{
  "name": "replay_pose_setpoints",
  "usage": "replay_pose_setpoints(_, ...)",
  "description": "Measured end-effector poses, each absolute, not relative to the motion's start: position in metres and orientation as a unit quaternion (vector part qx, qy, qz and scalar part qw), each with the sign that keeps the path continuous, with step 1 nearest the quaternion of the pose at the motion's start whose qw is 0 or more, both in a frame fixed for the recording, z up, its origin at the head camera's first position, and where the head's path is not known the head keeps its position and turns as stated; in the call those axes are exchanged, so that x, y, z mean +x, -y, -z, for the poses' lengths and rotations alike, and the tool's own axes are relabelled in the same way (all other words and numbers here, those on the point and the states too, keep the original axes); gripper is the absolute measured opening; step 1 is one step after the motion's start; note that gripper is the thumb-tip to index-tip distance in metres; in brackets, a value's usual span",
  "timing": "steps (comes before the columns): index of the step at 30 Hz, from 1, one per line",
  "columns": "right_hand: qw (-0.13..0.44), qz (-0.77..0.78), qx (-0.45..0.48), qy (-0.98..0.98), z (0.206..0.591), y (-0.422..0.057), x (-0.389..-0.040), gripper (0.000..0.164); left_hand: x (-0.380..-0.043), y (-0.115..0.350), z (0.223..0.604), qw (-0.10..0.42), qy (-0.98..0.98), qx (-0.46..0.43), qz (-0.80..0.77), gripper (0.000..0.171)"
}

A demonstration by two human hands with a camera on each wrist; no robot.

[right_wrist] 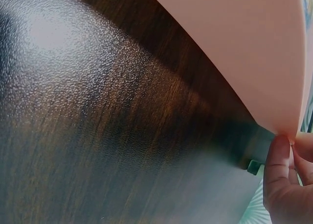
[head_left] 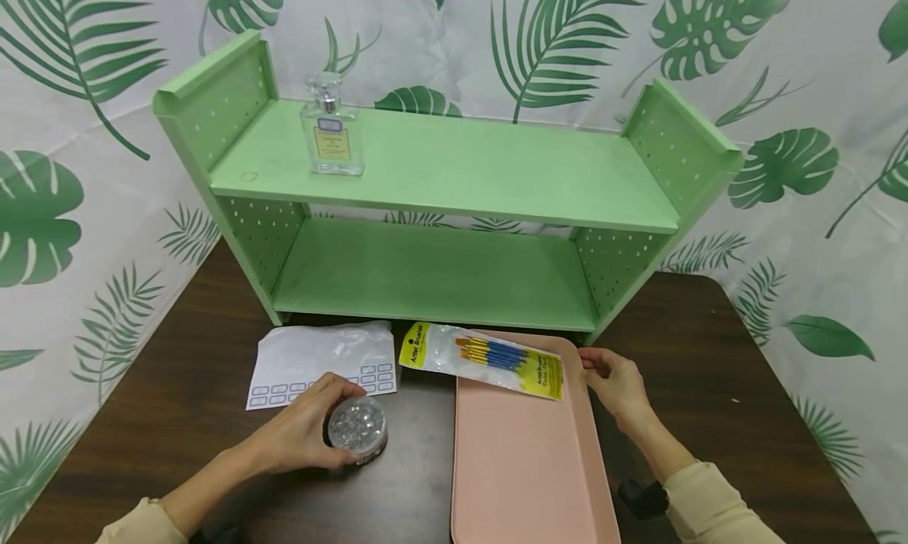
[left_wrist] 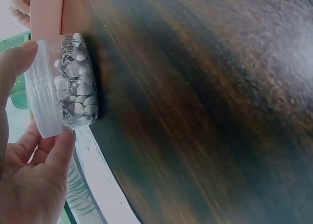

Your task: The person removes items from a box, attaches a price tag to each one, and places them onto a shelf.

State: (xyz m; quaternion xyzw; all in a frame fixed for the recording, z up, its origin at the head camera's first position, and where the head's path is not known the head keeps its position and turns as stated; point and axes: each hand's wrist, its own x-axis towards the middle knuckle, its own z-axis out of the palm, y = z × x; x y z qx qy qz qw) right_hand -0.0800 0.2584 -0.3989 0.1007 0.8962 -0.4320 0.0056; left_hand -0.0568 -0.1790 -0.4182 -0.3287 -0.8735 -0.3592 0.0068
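A round clear jar of silver thumbtacks (head_left: 358,427) stands on the table, its lid on. My left hand (head_left: 301,430) grips it from the left, thumb on the near side and fingers on the far side. In the left wrist view the thumbtacks (left_wrist: 78,84) show through the wall. To the right lies a pink tray (head_left: 525,465), whose far right corner my right hand (head_left: 620,388) pinches; the right wrist view shows thumb and fingertips on that corner. A pack of artist brushes (head_left: 489,359) with blue and orange handles lies slantwise over the tray's far end.
Behind the tray stands a green two-level shelf (head_left: 440,272). A glass perfume bottle (head_left: 332,134) is on its upper level, toward the left. A white sheet of blue-edged labels (head_left: 322,359) lies beyond my left hand on the dark wooden table (head_left: 709,386).
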Motion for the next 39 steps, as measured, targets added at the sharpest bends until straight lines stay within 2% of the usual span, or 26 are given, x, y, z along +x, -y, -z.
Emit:
replay_pose_setpoints(10,-0.002,0.426,0.096,-0.900,0.399,-0.260,-0.079,0.032,-0.057,0.182,0.424,0.033,0.855,-0.355,0.376,0.075)
replay_pose_setpoints(14,-0.003,0.424,0.095,-0.901,0.399,-0.260,-0.079,0.032,-0.059,0.185,0.426,0.014,0.839,-0.341,0.423,0.074)
replay_pose_setpoints(18,-0.004,0.425,0.096,-0.900,0.399,-0.260,-0.079,0.032,-0.064,0.192,0.424,0.016,0.835,-0.278,0.475,0.062)
replay_pose_setpoints(23,-0.002,0.426,0.098,-0.900,0.399,-0.259,-0.080,0.032,-0.076,0.210,0.416,0.080,0.881,-0.138,0.445,0.043)
replay_pose_setpoints(28,-0.001,0.427,0.098,-0.899,0.398,-0.258,-0.080,0.032,-0.091,0.242,0.414,0.117,0.920,-0.022,0.374,0.039)
replay_pose_setpoints(32,0.001,0.430,0.099,-0.898,0.399,-0.258,-0.079,0.032,-0.100,0.261,0.418,0.104,0.932,0.021,0.348,0.042)
replay_pose_setpoints(39,-0.001,0.431,0.101,-0.897,0.401,-0.258,-0.079,0.032,-0.108,0.272,0.424,0.083,0.944,0.029,0.319,0.042)
